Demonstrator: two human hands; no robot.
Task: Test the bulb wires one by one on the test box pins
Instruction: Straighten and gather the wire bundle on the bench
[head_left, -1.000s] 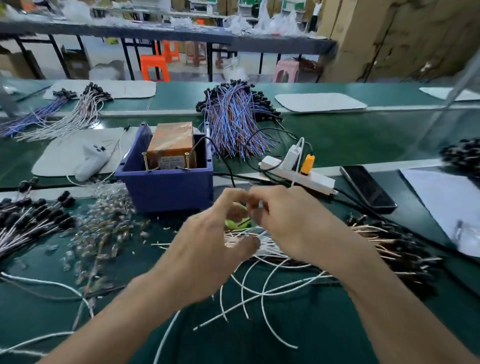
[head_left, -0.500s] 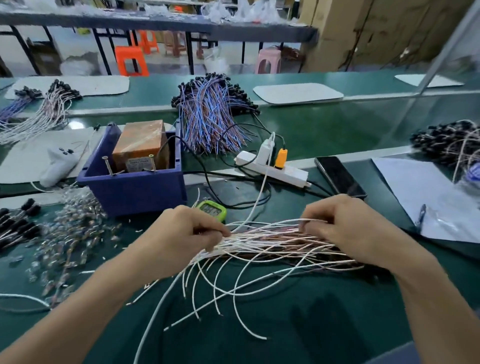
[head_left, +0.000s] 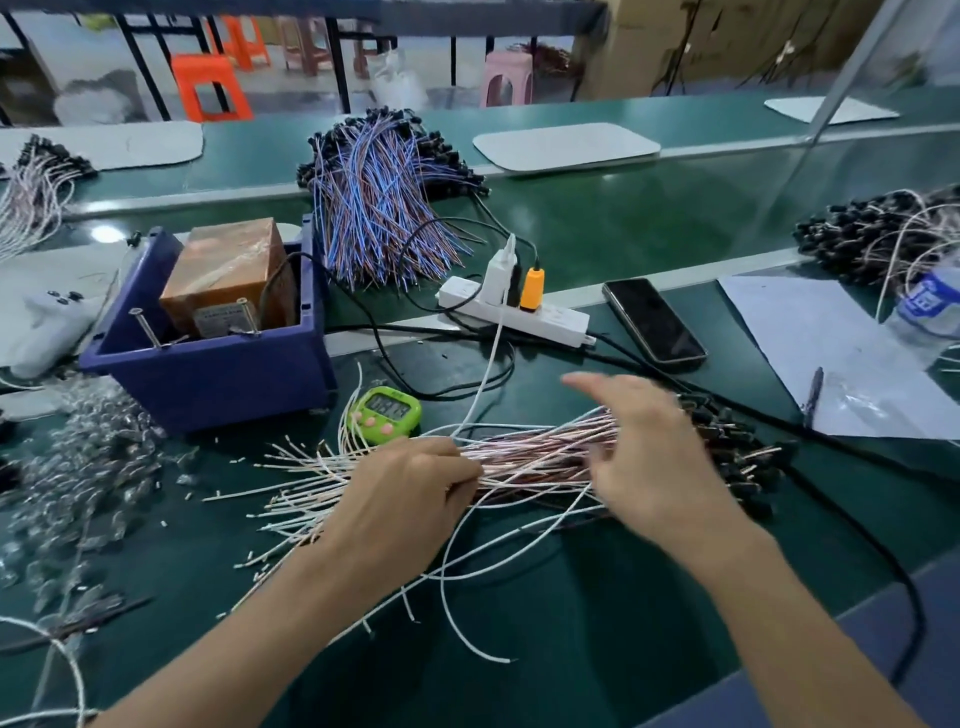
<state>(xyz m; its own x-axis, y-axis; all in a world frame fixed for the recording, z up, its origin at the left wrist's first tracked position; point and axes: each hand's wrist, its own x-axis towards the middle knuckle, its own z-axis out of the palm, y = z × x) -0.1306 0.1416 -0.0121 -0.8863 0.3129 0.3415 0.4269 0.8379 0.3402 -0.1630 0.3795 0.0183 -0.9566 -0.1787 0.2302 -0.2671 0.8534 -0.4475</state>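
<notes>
On the desk (head_left: 597, 623), below and right of the test box (head_left: 208, 384), the wire bundle (head_left: 535, 457) had been released by the right hand (head_left: 649, 457) since half a second ago, its fingers now spread wide. The left hand (head_left: 400, 499) was curled round it. No wire had been tested yet, and one was judged about to be picked. The bundle lay lower centre with its long axis left-right, stripped ends pointing left.

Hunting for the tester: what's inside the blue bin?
The blue bin holds an orange-brown taped box, two metal pins at its front and a black cable. Its front wall hides the floor.
</notes>
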